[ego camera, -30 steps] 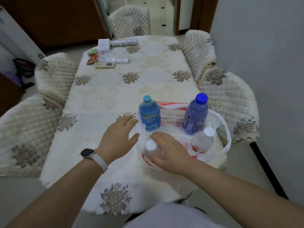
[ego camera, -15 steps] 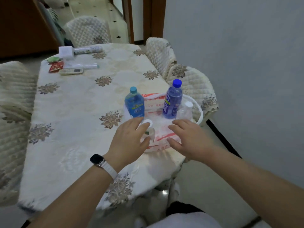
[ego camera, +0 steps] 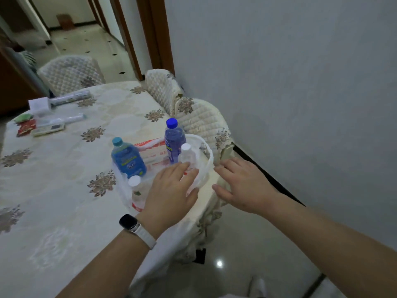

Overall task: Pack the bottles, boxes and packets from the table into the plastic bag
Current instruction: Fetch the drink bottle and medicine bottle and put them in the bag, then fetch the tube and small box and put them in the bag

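A white plastic bag [ego camera: 205, 166] with red print lies at the table's near right corner. On or in it stand a teal-capped blue bottle [ego camera: 127, 160], a blue-capped purple bottle [ego camera: 174, 138] and two small clear white-capped bottles [ego camera: 135, 186] [ego camera: 187, 153]. My left hand [ego camera: 171, 190], watch on the wrist, rests flat on the bag with fingers straight, touching its rim. My right hand [ego camera: 240, 183] hovers spread just right of the bag over the table corner, holding nothing.
At the table's far left lie a white box [ego camera: 38, 105], a long tube [ego camera: 69, 97], a remote [ego camera: 48, 130] and red and green packets [ego camera: 25, 125]. Quilted chairs [ego camera: 199, 119] stand along the right side; a grey wall is close on the right.
My left hand has slid right from the small near bottle onto the bag's rim. My right hand has moved right, off the bag. The view has swung further right.
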Demonstrator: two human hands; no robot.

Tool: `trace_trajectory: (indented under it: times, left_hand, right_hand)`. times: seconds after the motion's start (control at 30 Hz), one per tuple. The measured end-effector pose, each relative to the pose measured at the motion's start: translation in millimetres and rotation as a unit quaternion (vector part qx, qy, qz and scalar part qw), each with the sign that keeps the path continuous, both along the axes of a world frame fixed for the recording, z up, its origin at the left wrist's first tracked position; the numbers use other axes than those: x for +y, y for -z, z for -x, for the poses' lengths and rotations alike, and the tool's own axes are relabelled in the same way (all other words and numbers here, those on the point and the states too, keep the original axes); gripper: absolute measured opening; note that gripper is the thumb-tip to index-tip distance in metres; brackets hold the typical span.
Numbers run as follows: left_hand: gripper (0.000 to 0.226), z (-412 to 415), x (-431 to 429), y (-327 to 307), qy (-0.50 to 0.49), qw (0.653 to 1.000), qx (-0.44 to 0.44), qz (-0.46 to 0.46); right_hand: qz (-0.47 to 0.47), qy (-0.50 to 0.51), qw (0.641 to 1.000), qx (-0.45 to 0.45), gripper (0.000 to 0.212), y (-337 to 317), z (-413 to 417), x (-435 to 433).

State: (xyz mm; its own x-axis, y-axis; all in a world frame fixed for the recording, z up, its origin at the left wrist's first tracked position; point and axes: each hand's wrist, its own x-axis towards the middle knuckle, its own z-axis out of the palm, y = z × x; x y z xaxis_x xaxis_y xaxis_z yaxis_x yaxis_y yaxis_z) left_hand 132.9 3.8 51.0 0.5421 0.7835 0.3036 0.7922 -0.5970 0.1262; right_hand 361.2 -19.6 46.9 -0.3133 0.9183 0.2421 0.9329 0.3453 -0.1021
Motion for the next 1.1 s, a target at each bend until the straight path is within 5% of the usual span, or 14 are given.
trace_trajectory:
  times: [0.5,1.1]
  left_hand:
    - [0.047,-266,110,3,0.058,0.997,0.041,0.024]
    - [0.047,-372,372,8,0.086,0.996,-0.014,0.001]
  right_hand:
    - [0.031,0.112,0.993,-0.001,0.054,4,-262,63]
    - [0.003,0.141,0.989,-0.055,0.056,-18,-345,314]
